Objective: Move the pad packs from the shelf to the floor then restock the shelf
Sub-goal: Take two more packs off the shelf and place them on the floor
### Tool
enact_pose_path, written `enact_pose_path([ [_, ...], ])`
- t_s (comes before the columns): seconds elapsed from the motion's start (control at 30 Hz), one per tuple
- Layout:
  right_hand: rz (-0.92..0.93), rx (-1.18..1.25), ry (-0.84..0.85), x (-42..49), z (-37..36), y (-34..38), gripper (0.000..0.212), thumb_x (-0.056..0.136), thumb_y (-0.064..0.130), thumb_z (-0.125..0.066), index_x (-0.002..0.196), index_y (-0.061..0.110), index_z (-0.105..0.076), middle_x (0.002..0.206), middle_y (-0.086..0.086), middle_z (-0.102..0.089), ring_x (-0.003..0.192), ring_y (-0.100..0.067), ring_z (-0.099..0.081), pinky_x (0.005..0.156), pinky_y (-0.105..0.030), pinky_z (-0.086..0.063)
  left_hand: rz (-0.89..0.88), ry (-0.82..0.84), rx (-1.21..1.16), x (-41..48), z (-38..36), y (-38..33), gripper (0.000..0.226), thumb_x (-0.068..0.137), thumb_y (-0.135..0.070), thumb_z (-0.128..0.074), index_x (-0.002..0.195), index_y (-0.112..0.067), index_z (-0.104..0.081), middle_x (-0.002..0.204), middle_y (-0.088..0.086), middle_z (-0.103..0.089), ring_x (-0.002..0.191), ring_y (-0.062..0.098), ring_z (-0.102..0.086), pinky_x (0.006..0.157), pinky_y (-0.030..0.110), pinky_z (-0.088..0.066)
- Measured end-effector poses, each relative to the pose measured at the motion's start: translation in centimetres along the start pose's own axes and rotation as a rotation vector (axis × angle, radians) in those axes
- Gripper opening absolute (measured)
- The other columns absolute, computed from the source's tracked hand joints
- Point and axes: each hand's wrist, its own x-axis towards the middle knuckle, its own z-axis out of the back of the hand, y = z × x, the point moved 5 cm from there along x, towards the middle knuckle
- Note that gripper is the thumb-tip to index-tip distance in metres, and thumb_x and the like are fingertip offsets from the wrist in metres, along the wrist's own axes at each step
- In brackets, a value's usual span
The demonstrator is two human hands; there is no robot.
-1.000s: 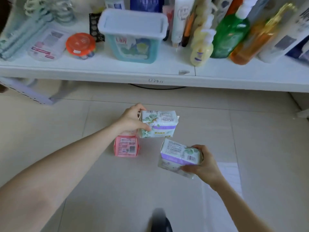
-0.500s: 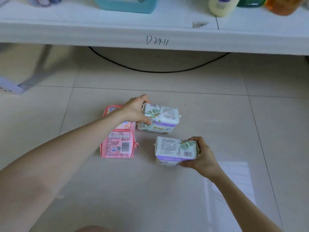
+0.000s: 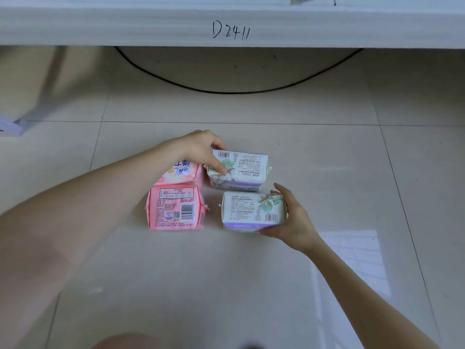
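Several pad packs sit close together on the tiled floor. My left hand [image 3: 201, 149] grips the left end of the far white and purple pack [image 3: 242, 170]. My right hand [image 3: 293, 220] holds the right end of the near white and purple pack [image 3: 251, 210], thumb under its front edge. A pink pack [image 3: 175, 206] lies flat to the left of it. Behind that, a second pink pack [image 3: 183, 171] is partly hidden by my left wrist. The white shelf's front edge [image 3: 125, 26], marked D2411, runs across the top.
A black cable [image 3: 226, 91] loops over the floor under the shelf. A grey shelf leg [image 3: 47, 84] slants down at the left to a white foot [image 3: 10, 127]. Bare floor tiles [image 3: 251, 285] stretch toward me, with a bright window reflection at the right.
Both white and purple packs have come down from mid-air onto the floor beside the pink ones. The camera has dropped lower and closer, so the goods on the shelf are out of view.
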Motion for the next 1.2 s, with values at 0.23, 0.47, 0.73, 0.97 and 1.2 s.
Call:
enact_pose_path([
  [0.23, 0.039, 0.021, 0.013, 2.0, -1.2, 1.3, 0.114, 0.055, 0.008, -0.091, 0.146, 0.030, -0.028, 0.114, 0.030, -0.055, 0.101, 0.013, -0.056, 0.082, -0.015, -0.050, 0.006, 0.025, -0.044, 0.1, 0.0, 0.1, 0.056, 0.067, -0.040, -0.085, 0.117, -0.024, -0.066, 0.111, -0.009, -0.067, 0.096, 0.009, -0.062, 0.082, 0.028, -0.051],
  [0.47, 0.053, 0.046, -0.006, 3.0, -1.5, 1.4, 0.105, 0.052, 0.008, -0.090, 0.140, 0.031, -0.038, 0.106, 0.027, -0.062, 0.097, 0.012, -0.059, 0.076, -0.011, -0.050, 0.040, -0.005, -0.098, 0.1, 0.2, 0.6, 0.052, 0.070, -0.041, -0.083, 0.118, -0.029, -0.065, 0.108, -0.012, -0.066, 0.076, -0.004, -0.059, 0.053, 0.013, -0.039],
  [0.73, 0.027, 0.019, -0.019, 3.1, -1.8, 1.1, 0.102, 0.054, 0.008, -0.091, 0.139, 0.029, -0.040, 0.107, 0.026, -0.062, 0.096, 0.015, -0.057, 0.073, -0.005, -0.047, 0.054, -0.009, -0.097, -0.1, 0.2, 0.8, 0.052, 0.073, -0.039, -0.081, 0.119, -0.025, -0.063, 0.108, -0.011, -0.064, 0.071, -0.004, -0.058, 0.049, 0.011, -0.037],
  [0.97, 0.014, -0.004, -0.037, 2.8, -1.7, 0.9, 0.098, 0.057, 0.011, -0.090, 0.138, 0.030, -0.040, 0.109, 0.026, -0.061, 0.097, 0.017, -0.056, 0.075, -0.004, -0.046, 0.065, -0.013, -0.129, -0.2, -0.1, 0.9, 0.052, 0.073, -0.036, -0.081, 0.120, -0.023, -0.062, 0.109, -0.010, -0.064, 0.076, -0.003, -0.058, 0.054, 0.012, -0.039],
  [1.2, -0.010, -0.127, -0.090, 1.2, -1.4, 2.3, 0.087, 0.066, 0.021, -0.083, 0.140, 0.027, -0.037, 0.123, 0.011, -0.060, 0.111, -0.007, -0.057, 0.091, -0.032, -0.051, 0.108, -0.091, -0.143, -1.8, -0.5, 1.1, 0.052, 0.079, -0.036, -0.076, 0.126, -0.021, -0.060, 0.123, 0.001, -0.063, 0.111, 0.019, -0.058, 0.097, 0.032, -0.045],
])
